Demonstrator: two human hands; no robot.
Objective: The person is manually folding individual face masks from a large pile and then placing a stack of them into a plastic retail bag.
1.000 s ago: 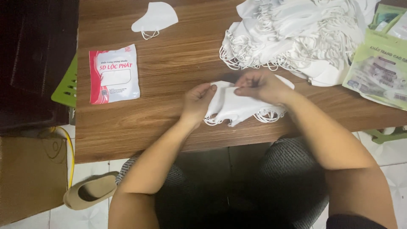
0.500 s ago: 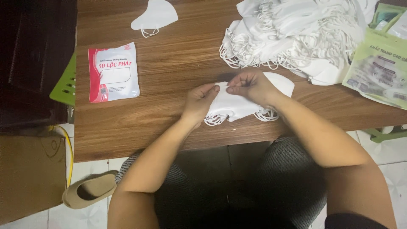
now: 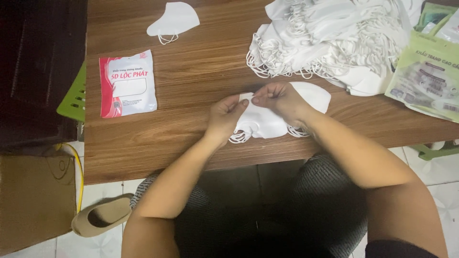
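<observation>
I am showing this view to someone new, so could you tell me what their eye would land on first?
Probably the big heap of white face masks at the table's far right. Next, the left hand and right hand pinching a small stack of white masks at the near edge of the wooden table. A red and white packet lies to the left.

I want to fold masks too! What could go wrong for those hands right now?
The small stack of white masks pinched by the left hand and right hand lies near the table edge, so it might slip off. Its ear loops could snag the big mask pile close behind.
</observation>
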